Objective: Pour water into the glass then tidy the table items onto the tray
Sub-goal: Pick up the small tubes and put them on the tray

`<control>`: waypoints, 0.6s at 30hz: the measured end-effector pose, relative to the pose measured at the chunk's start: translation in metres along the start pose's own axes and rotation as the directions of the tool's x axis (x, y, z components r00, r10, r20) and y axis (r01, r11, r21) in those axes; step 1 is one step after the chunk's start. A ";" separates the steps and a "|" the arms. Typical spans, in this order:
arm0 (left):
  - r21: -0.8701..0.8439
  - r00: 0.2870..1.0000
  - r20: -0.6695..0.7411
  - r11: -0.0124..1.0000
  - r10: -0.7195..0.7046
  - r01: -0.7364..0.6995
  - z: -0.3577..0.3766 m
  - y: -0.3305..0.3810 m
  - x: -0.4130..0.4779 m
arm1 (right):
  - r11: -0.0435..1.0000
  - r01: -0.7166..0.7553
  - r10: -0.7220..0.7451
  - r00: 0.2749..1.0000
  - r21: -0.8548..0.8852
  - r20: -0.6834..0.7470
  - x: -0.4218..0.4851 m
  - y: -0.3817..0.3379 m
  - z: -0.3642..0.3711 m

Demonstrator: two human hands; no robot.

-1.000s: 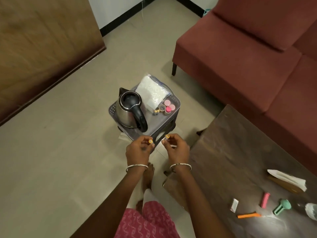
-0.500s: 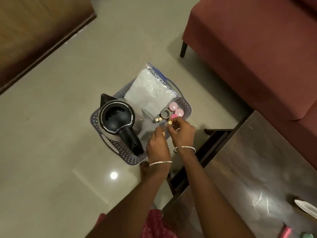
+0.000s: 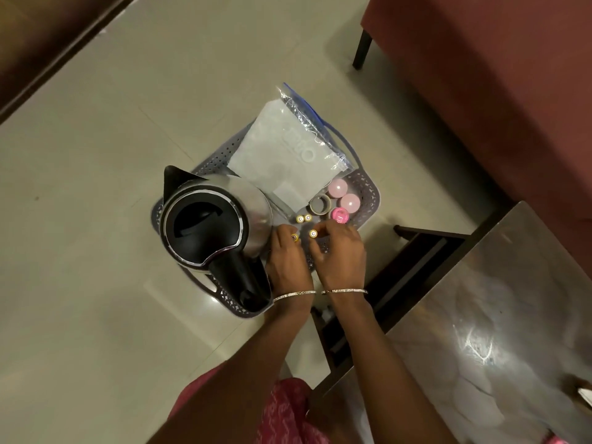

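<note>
A grey perforated tray (image 3: 366,187) lies on the floor. On it stand a steel kettle (image 3: 208,229) with a black lid, a zip bag (image 3: 288,149) of white contents, a tape roll (image 3: 320,205), pink round containers (image 3: 344,201) and two small yellow-capped cylinders (image 3: 303,218). My left hand (image 3: 288,261) pinches one small yellow-capped cylinder (image 3: 294,237) low over the tray beside the kettle. My right hand (image 3: 341,254) pinches another yellow-capped cylinder (image 3: 313,233) right next to it. The two hands nearly touch.
A dark glossy table (image 3: 480,331) fills the lower right, its lower shelf showing beneath the edge. A maroon sofa (image 3: 496,75) stands at the upper right, a brown wooden panel (image 3: 48,33) at the upper left. Pale tiled floor surrounds the tray.
Both hands have moved from above the floor down onto the tray, still pinching the small cylinders. The view has closed in on the tray.
</note>
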State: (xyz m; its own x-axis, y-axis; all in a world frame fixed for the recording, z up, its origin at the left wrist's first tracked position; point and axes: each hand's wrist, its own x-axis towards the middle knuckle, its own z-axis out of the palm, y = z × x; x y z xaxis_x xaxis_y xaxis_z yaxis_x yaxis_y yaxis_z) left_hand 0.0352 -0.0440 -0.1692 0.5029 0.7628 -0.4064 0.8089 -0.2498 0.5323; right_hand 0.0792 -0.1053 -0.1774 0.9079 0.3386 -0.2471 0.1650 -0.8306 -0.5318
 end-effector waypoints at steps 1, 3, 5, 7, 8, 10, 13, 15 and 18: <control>0.010 1.000 0.003 1.000 -0.001 0.001 0.001 0.001 0.001 | 1.000 -0.012 0.012 1.000 -0.016 -0.001 0.000 0.000 0.002; 0.032 1.000 0.007 0.999 0.002 -0.002 0.002 0.001 0.004 | 0.998 -0.034 0.033 0.999 -0.045 -0.019 0.001 -0.001 0.004; 0.040 1.000 0.009 0.999 0.008 -0.009 0.002 0.001 0.005 | 0.997 -0.042 0.039 0.998 -0.070 -0.046 0.001 -0.002 0.006; 0.026 1.000 0.005 0.999 0.023 -0.024 0.002 0.001 0.005 | 0.996 -0.035 0.029 0.997 -0.087 -0.067 0.001 -0.002 0.008; 0.011 1.000 0.000 1.000 0.029 -0.029 0.002 0.002 0.006 | 0.995 -0.032 0.026 0.997 -0.094 -0.069 0.001 -0.002 0.009; -0.006 0.999 -0.011 0.999 0.032 -0.032 0.002 0.002 0.006 | 0.994 -0.039 0.033 0.997 -0.103 -0.063 0.001 -0.001 0.010; -0.008 1.000 -0.001 1.000 0.029 -0.029 0.002 0.002 0.008 | 0.994 -0.050 0.042 0.996 -0.094 -0.082 0.001 -0.001 0.011; -0.024 0.999 0.002 0.999 0.036 -0.036 0.003 0.002 0.009 | 0.995 -0.050 0.042 0.994 -0.085 -0.102 0.000 -0.001 0.012; -0.042 0.999 0.005 0.998 0.038 -0.038 0.004 0.003 0.010 | 0.997 -0.062 0.058 0.995 -0.054 -0.078 0.001 0.001 0.013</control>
State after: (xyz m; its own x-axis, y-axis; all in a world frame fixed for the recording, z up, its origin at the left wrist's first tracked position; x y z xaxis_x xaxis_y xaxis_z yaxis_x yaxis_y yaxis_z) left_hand 0.0441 -0.0396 -0.1744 0.5352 0.7496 -0.3894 0.7756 -0.2534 0.5781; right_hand 0.0751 -0.0999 -0.1891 0.9432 0.2545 -0.2134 0.1288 -0.8726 -0.4712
